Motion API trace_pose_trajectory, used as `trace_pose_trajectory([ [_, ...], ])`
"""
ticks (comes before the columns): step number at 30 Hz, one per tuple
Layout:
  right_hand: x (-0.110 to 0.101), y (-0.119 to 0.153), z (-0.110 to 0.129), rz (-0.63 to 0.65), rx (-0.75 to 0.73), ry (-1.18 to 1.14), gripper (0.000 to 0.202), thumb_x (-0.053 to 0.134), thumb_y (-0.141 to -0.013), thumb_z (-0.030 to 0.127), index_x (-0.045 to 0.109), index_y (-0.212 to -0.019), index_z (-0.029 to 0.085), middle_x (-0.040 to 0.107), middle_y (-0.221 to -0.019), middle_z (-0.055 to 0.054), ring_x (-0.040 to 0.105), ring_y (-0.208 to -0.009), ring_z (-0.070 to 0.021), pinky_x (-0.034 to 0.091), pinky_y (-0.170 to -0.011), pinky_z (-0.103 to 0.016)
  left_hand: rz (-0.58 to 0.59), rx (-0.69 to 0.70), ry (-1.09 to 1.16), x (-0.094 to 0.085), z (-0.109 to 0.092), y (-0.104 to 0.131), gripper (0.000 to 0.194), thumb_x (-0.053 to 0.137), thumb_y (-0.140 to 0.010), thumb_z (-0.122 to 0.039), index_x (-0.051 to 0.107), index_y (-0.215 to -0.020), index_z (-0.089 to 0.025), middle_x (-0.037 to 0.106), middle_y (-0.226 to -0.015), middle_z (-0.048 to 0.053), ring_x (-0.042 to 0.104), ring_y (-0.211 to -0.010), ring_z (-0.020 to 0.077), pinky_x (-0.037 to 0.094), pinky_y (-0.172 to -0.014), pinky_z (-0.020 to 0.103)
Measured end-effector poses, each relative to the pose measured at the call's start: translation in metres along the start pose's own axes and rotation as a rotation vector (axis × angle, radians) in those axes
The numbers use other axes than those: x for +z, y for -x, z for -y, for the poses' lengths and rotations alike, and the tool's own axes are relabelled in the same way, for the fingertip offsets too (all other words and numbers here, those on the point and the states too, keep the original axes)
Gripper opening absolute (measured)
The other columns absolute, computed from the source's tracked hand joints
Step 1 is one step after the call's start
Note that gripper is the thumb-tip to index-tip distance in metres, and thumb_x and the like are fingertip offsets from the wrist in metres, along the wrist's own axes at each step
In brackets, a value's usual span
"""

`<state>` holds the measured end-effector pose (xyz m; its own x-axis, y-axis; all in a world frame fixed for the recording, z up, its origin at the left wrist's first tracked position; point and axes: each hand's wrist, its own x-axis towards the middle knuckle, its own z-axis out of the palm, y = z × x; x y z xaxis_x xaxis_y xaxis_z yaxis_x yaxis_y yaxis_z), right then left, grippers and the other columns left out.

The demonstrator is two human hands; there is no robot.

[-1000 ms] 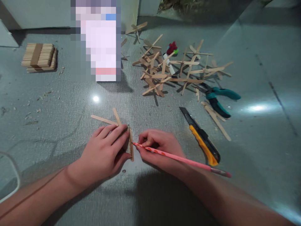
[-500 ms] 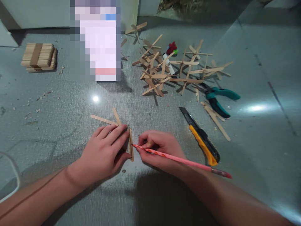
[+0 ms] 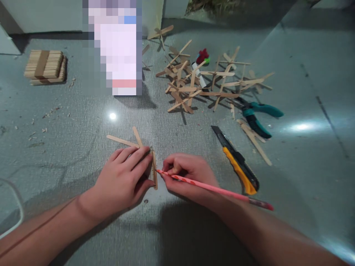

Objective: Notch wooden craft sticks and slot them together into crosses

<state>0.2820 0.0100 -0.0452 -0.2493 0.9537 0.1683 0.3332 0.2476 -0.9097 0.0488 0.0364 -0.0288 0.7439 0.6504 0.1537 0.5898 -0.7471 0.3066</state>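
My right hand (image 3: 188,171) is closed round a pink pencil (image 3: 210,187), its tip touching a wooden stick (image 3: 155,171) that stands lengthwise between my hands. My left hand (image 3: 126,175) lies on the surface with its fingertips and thumb against the left side of that stick, pressing something thin beside it that is mostly hidden. Two more sticks, one slanting (image 3: 122,140) and one steeper (image 3: 137,136), stick out from beyond the left fingers. To the right of my right hand lies a yellow and black utility knife (image 3: 237,164).
Crossed stick assemblies (image 3: 180,88) lie at the back centre and right, around a white tube (image 3: 199,75) and a red item (image 3: 203,56). Teal pliers (image 3: 256,118) rest beside loose sticks (image 3: 256,144). Bundled sticks (image 3: 44,66) lie back left; a white cable (image 3: 19,207) curves at left.
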Motion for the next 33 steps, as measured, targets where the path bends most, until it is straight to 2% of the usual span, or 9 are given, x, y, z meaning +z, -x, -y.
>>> trace_pose_trajectory([
  [7,0.002,0.001,-0.001,-0.028,0.042,0.002,0.033,0.07,-0.088,0.013,0.047,-0.066,0.025,0.072,-0.077,0.003,0.064,-0.066,-0.0125,0.051,-0.062,-0.027,-0.003,0.002,-0.006,0.0,0.0,0.0,0.047,0.061,-0.105,-0.04,0.068,-0.138,-0.007,0.07,-0.146,0.019,0.065,-0.127,0.0384,0.055,-0.101,0.054],
  [13,0.001,-0.001,-0.003,-0.04,0.015,-0.029,0.033,0.073,-0.086,0.011,0.049,-0.068,0.025,0.072,-0.078,0.003,0.066,-0.066,-0.0128,0.05,-0.062,-0.027,-0.004,0.007,-0.004,0.001,0.001,0.0,0.048,0.062,-0.105,-0.041,0.068,-0.138,-0.007,0.069,-0.148,0.019,0.065,-0.126,0.0392,0.055,-0.101,0.054],
  [18,-0.001,0.002,-0.004,-0.115,0.028,-0.043,0.023,0.071,-0.091,0.012,0.057,-0.08,0.026,0.071,-0.084,0.001,0.066,-0.07,-0.014,0.051,-0.061,-0.027,-0.01,0.003,0.007,0.001,0.002,0.002,0.049,0.064,-0.104,-0.042,0.068,-0.138,-0.008,0.069,-0.148,0.018,0.065,-0.127,0.0385,0.054,-0.102,0.055],
  [21,-0.002,0.005,-0.002,-0.111,-0.066,0.082,0.018,0.064,-0.094,0.009,0.062,-0.091,0.027,0.071,-0.091,0.0,0.069,-0.078,-0.0153,0.055,-0.069,-0.029,-0.019,0.005,0.007,0.001,0.003,0.002,0.048,0.063,-0.105,-0.042,0.068,-0.139,-0.008,0.07,-0.148,0.017,0.065,-0.127,0.0381,0.054,-0.102,0.055],
  [26,-0.003,0.009,-0.001,-0.089,-0.219,0.222,0.026,0.058,-0.097,0.001,0.067,-0.101,0.026,0.076,-0.102,-0.003,0.073,-0.09,-0.017,0.059,-0.08,-0.032,-0.041,0.018,0.017,0.003,0.004,0.001,0.049,0.063,-0.105,-0.042,0.067,-0.14,-0.008,0.07,-0.147,0.017,0.065,-0.126,0.0372,0.054,-0.101,0.054],
  [30,-0.003,0.01,-0.002,0.03,-0.345,0.321,0.024,0.054,-0.104,0.005,0.071,-0.103,0.022,0.08,-0.105,-0.006,0.068,-0.088,-0.0198,0.056,-0.079,-0.036,-0.057,0.03,0.032,0.004,0.006,0.001,0.049,0.063,-0.105,-0.042,0.067,-0.14,-0.007,0.07,-0.146,0.017,0.066,-0.125,0.0368,0.054,-0.101,0.053],
  [33,-0.002,0.012,-0.003,0.051,-0.39,0.403,0.023,0.053,-0.107,0.009,0.071,-0.1,0.021,0.082,-0.108,-0.007,0.065,-0.086,-0.022,0.054,-0.077,-0.039,-0.07,0.034,0.034,0.004,0.006,0.002,0.049,0.063,-0.105,-0.041,0.066,-0.14,-0.008,0.07,-0.145,0.017,0.066,-0.124,0.0358,0.054,-0.1,0.052],
])
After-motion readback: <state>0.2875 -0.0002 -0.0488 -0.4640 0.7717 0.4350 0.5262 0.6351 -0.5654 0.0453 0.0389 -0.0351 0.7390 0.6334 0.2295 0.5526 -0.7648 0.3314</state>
